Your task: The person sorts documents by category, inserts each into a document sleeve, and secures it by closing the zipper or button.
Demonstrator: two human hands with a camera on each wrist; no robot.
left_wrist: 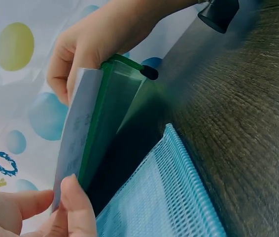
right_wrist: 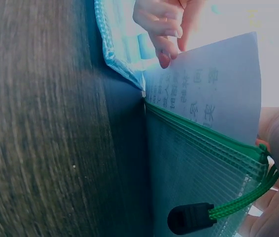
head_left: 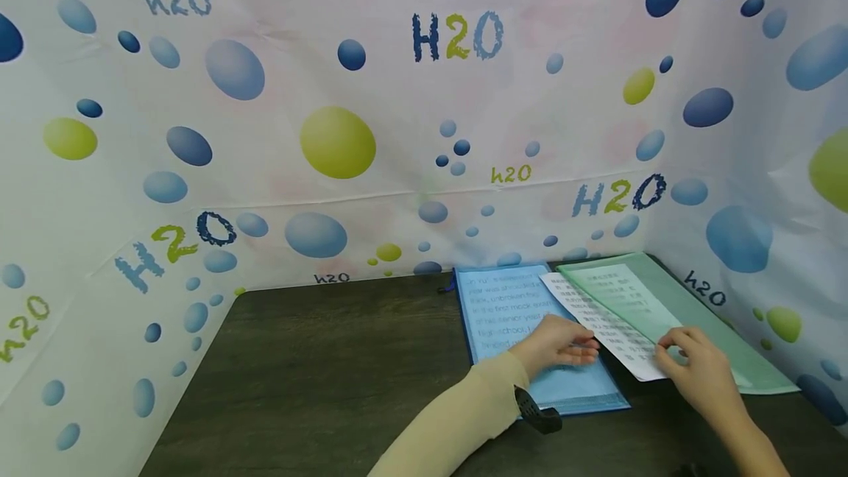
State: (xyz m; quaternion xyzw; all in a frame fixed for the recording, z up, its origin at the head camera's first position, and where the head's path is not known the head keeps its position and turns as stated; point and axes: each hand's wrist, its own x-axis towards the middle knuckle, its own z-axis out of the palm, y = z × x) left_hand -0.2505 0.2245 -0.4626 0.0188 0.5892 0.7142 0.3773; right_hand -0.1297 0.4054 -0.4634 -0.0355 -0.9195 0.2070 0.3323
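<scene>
A white printed sheet (head_left: 606,322) sticks partway out of a green translucent zip pouch (head_left: 695,308) at the right of the table; the rest shows through the pouch. My left hand (head_left: 555,344) pinches the sheet's free edge between thumb and fingers, above a blue mesh pouch (head_left: 493,308). With thumb and fingers, my right hand (head_left: 707,374) grips the near corner of the green pouch's open side, beside the sheet. In the right wrist view the green zip edge (right_wrist: 203,126) runs along the sheet, and a black-ended zip pull (right_wrist: 191,218) hangs from its corner.
The blue pouch lies flat on the dark wooden table (head_left: 318,366), holding a sheet with large printed text. Behind and beside the table hangs a white backdrop (head_left: 397,190) with blue and green dots. The green pouch lies close to the right-hand backdrop.
</scene>
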